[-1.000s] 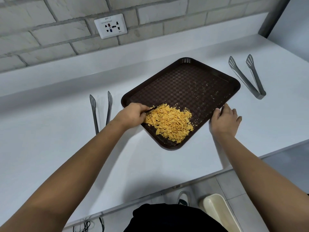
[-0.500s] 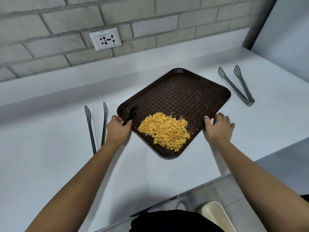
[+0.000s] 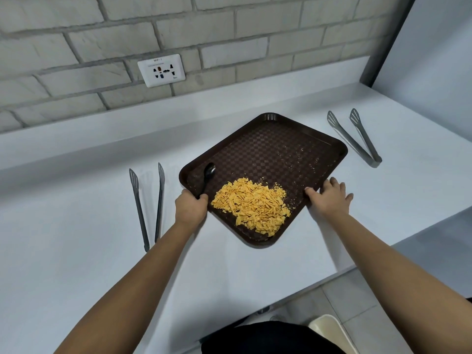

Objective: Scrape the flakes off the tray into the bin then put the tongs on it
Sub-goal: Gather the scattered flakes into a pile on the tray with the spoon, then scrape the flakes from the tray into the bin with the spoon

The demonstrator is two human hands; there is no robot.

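Note:
A dark brown tray (image 3: 281,144) lies turned at an angle on the white counter. A heap of yellow flakes (image 3: 251,205) sits near its front corner, with crumbs scattered over its right side. My left hand (image 3: 191,206) grips the tray's left edge and pins the handle of a black spoon (image 3: 208,176), whose bowl rests on the tray. My right hand (image 3: 329,198) holds the tray's right edge. One pair of grey tongs (image 3: 148,203) lies left of the tray, another pair of tongs (image 3: 356,136) lies to its right.
A cream bin (image 3: 329,330) stands on the tiled floor below the counter's front edge, at the lower right. A brick wall with a socket plate (image 3: 161,70) runs along the back. A grey wall closes the right side.
My left hand drew the spoon out of the flake heap, moved to the tray's left edge and closed on it. My right hand closed on the right edge.

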